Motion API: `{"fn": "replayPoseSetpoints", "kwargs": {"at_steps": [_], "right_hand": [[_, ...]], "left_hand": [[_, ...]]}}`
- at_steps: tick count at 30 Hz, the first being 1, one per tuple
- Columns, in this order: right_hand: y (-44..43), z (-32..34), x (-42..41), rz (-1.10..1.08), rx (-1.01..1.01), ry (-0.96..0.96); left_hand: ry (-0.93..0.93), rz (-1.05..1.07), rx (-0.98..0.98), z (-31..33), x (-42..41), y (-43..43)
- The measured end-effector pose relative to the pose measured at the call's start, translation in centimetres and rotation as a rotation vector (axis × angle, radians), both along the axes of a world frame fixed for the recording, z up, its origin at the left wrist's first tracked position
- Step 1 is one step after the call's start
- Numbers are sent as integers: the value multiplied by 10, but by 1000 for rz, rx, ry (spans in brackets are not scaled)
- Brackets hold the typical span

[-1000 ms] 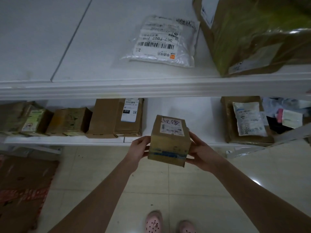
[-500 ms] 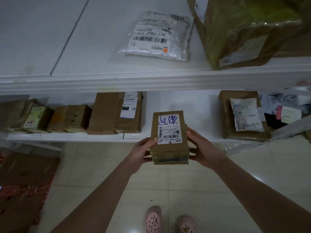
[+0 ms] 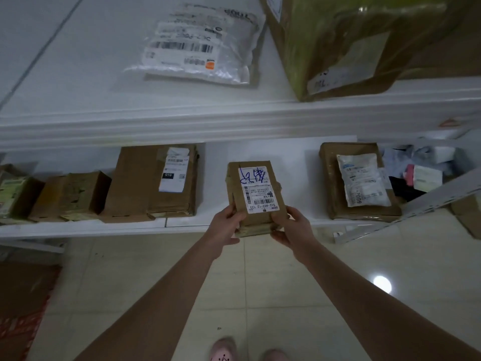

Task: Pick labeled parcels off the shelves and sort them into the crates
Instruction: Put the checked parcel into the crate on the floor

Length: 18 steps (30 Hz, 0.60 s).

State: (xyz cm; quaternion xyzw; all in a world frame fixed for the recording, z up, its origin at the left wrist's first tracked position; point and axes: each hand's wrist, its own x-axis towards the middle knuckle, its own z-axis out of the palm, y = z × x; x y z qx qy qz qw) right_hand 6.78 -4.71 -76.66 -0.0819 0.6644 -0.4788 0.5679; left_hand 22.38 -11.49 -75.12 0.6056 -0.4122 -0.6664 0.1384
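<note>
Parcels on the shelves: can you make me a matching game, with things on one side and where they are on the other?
Things:
1. small brown box
2. white mailer bag
3. box with the 010 tag
4. pink shoes

Places:
A. on the floor
B. on the top shelf
C. held by the left hand and right hand
D. on the lower shelf

Pairs: 1-C, 2-B, 3-D, 4-A

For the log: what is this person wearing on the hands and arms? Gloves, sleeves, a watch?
Nothing shows. The left hand and right hand are bare, no gloves. The left forearm and right forearm are uncovered down to the picture's edge, no sleeve in view. Neither wrist carries a watch or band.
</note>
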Motion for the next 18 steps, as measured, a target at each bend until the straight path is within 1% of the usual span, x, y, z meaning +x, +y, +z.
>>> {"fn": "replayPoseSetpoints", "kwargs": {"at_steps": [3, 5, 8, 10, 12, 14, 16, 17, 18], "right_hand": [[-12, -23, -17, 8, 65, 323], [-20, -37, -34, 28, 106, 496], [-31, -50, -56, 8, 124, 586], [-37, -56, -63, 48, 101, 624], [-40, -59, -62, 107, 70, 673], [-39, -60, -54, 189, 128, 754], [-39, -57, -41, 284, 273, 930], [-42, -53, -31, 300, 300, 1019], [-48, -48, -19, 299, 278, 1088]], "left_hand": [[71, 119, -31, -24, -40, -9], [79, 85, -88, -41, -66, -15], [17, -52, -206, -57, -94, -22], [-26, -138, -265, -64, -103, -26], [2, -195, -254, -65, -99, -26], [40, -245, -216, -64, -85, -22], [-41, -275, -232, -67, -65, -21], [-128, -260, -271, -69, -50, -25], [-221, -231, -331, -70, -32, -30]]}}
